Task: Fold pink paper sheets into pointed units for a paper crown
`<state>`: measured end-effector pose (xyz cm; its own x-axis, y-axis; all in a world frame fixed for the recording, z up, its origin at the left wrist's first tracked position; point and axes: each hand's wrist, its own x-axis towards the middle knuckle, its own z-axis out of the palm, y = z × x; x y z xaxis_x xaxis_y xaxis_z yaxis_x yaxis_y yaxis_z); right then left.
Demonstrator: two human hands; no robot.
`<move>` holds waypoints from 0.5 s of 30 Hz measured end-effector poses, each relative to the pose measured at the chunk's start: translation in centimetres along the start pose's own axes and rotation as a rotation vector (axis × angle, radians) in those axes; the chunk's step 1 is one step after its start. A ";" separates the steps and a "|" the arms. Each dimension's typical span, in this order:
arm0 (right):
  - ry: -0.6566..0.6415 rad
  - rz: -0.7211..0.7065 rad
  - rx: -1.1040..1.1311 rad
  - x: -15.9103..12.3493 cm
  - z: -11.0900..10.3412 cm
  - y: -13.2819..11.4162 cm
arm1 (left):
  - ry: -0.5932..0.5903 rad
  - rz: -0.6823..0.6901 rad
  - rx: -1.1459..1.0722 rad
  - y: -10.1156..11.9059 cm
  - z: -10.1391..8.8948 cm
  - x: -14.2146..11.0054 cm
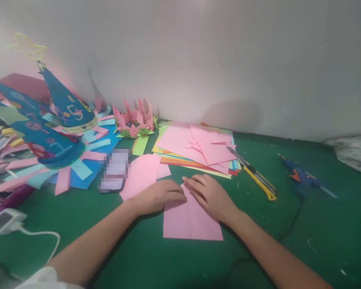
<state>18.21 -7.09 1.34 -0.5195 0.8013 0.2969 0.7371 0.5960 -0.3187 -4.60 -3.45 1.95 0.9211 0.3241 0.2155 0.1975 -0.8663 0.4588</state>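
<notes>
A pink sheet of paper (189, 224) lies on the green table in front of me, with a faint crease down its middle. My left hand (159, 196) bends over its upper left part, fingers close together on the paper. At the upper right, my right hand (212, 196) grips the sheet's edge, its fingertips near the peak at the top. Both hands hide the upper corners. Left of them, partly under my left hand, are more pink papers (142, 172).
Behind lies a stack of coloured paper (177, 140). A yellow utility knife (260, 182) and a blue glue gun (303, 176) are on the right. To the left are a phone (114, 170), a pink paper crown (135, 120), blue cone hats (67, 106) and a white corded device (7, 220).
</notes>
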 end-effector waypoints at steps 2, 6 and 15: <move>0.014 0.002 0.058 0.0 0.0 -0.1 | 0.025 -0.010 -0.036 0.0 0.0 0.0; 0.003 -0.010 0.098 0.0 0.1 0.0 | 0.058 0.044 -0.065 0.1 0.0 0.3; -0.068 -0.061 0.130 -0.3 0.8 -0.4 | 0.080 0.099 0.028 0.9 0.8 0.8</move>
<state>17.71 -7.48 0.65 -0.5932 0.7623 0.2590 0.6434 0.6422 -0.4167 -3.43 -4.29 1.88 0.9071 0.2650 0.3271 0.1175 -0.9055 0.4078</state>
